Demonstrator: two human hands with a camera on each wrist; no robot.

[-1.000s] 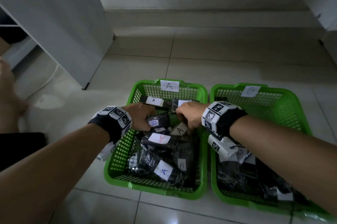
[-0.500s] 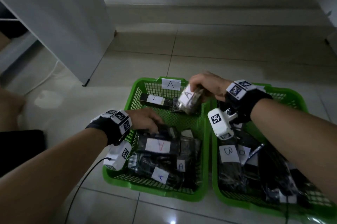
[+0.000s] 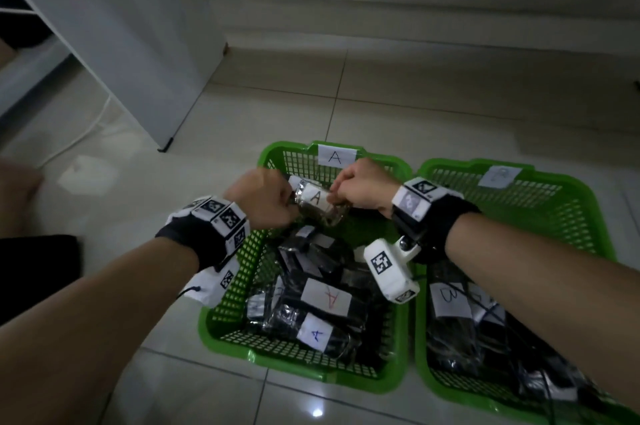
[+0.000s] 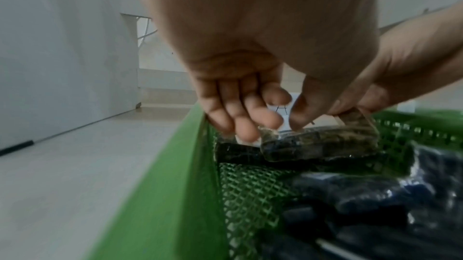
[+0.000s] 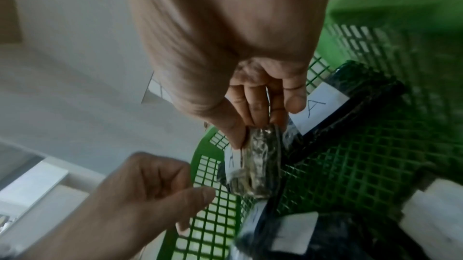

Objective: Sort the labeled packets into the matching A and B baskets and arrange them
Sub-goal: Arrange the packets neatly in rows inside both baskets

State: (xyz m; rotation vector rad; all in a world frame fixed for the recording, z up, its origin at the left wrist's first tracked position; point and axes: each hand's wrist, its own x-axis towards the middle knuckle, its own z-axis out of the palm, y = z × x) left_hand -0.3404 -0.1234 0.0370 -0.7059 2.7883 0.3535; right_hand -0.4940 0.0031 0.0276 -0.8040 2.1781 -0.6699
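Over the far end of the green A basket (image 3: 228,313) hangs a clear packet with an A label (image 3: 317,204). My right hand (image 3: 360,187) pinches its right end between thumb and fingers (image 5: 255,125), as the right wrist view shows on the packet (image 5: 255,169). My left hand (image 3: 266,203) meets the left end, its curled thumb and forefinger (image 4: 283,125) at the packet's corner (image 4: 320,143). Several dark A packets (image 3: 323,296) lie piled in the near half of this basket. The B basket (image 3: 457,164) stands to the right with B packets (image 3: 450,300) inside.
A white cabinet (image 3: 121,26) stands at the back left, and a white cable (image 3: 86,126) runs along the tiled floor beside it. A low wall step crosses the back. My knee (image 3: 17,189) shows at the left edge. The two baskets touch side by side.
My right hand lifted an A packet out of the pile and now holds it lower over the far end of basket A. My left hand came up from the pile to the packet's left end.
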